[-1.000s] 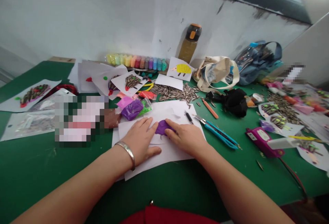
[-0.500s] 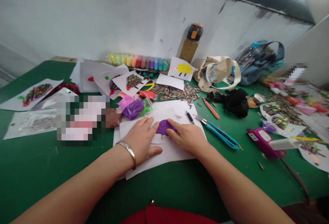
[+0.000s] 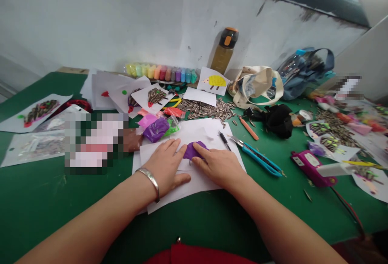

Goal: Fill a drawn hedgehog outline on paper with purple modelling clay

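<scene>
A flat, rounded patch of purple clay lies on white paper in front of me. My left hand rests flat on the paper, palm down and holding nothing. Its fingers are outstretched, with the fingertips by the clay's left edge. From the right, my right hand lays its index finger on top of the clay, the thumb at the lower edge. Its other fingers are mostly hidden beneath the hand. Beyond the left fingers sits a packet of purple clay beside pink and green ones.
Right of the paper lie a black pen, a blue utility knife and an orange tool. Sunflower seeds are heaped behind. A bottle stands against the wall. A magenta device sits farther right.
My right index finger has shifted slightly left and farther away over the purple clay. My left hand stays nearly in place. The whole view has drifted a little.
</scene>
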`<state>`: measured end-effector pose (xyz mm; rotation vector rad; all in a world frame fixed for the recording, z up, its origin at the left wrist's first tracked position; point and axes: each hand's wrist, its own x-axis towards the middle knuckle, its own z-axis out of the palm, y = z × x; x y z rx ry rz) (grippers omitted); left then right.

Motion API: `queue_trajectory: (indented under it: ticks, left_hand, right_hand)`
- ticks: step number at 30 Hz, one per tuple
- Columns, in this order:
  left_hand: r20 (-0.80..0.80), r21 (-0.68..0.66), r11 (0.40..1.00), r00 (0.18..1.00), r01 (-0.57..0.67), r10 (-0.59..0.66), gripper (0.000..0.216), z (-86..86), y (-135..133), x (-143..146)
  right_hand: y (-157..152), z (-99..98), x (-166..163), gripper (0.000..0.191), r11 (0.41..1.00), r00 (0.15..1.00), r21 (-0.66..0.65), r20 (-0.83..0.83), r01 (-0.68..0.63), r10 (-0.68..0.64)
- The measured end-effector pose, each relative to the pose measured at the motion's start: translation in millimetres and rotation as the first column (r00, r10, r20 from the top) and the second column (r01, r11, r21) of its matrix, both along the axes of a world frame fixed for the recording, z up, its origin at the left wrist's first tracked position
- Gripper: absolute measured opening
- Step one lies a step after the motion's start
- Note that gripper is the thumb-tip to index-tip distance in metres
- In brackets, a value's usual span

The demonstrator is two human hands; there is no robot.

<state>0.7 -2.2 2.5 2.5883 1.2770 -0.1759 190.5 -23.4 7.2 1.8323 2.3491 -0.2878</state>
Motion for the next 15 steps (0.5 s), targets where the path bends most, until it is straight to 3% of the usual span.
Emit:
queue_trajectory:
  ticks: [5, 9, 15]
  left_hand:
    - [0.093, 0.046, 0.999, 0.996, 0.009, -0.013, 0.08, -7.1, 0, -4]
    - [0.036, 0.035, 0.999, 0.999, 0.006, -0.007, 0.082, -3.9, 1, -2]
    - [0.036, 0.031, 1.0, 0.999, -0.002, 0.001, 0.081, -1.8, 0, -1]
  right_hand:
    - [2, -4.1, 1, 0.056, 1.0, 0.999, 0.008, -0.02, 0.029, -0.029]
    - [2, -5.4, 4, 0.056, 0.998, 0.997, 0.025, -0.053, 0.058, -0.057]
    - [-2, -5.8, 14, 0.049, 0.999, 0.986, 0.028, -0.161, -0.028, 0.032]
